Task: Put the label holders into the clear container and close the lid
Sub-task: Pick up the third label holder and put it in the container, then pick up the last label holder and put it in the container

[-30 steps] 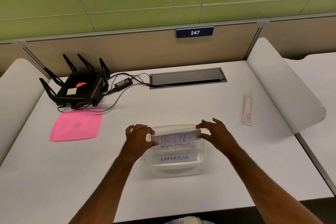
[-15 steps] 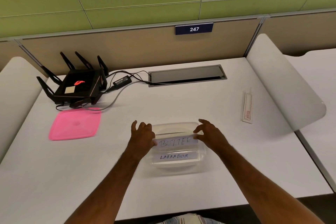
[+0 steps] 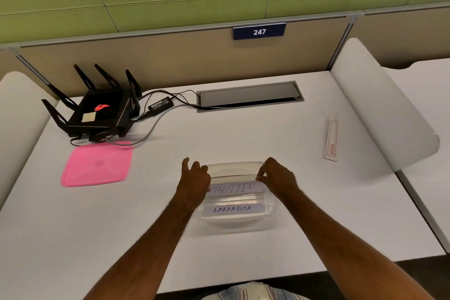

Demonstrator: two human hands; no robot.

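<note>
A clear container [image 3: 269, 212] sits open on the white table near its front edge. Inside it lies a label holder reading LABRADOR [image 3: 232, 209], and above that one a label holder reading BUTTER [image 3: 235, 189]. My left hand [image 3: 194, 178] grips the left end of the BUTTER holder, which it hides. My right hand [image 3: 277, 176] pinches the holder's right end at the container's rim. The pink lid [image 3: 97, 164] lies flat on the table to the left, apart from the container. Another label holder [image 3: 331, 139] lies on the table at the right.
A black router [image 3: 97, 109] with upright antennas stands at the back left, its cables [image 3: 155, 114] running to a cable hatch [image 3: 248, 96]. White curved dividers [image 3: 379, 105] bound the table on both sides, and a partition wall stands behind.
Both hands have lowered the BUTTER label holder from above the container down into it. A third label seen beneath it earlier is now covered.
</note>
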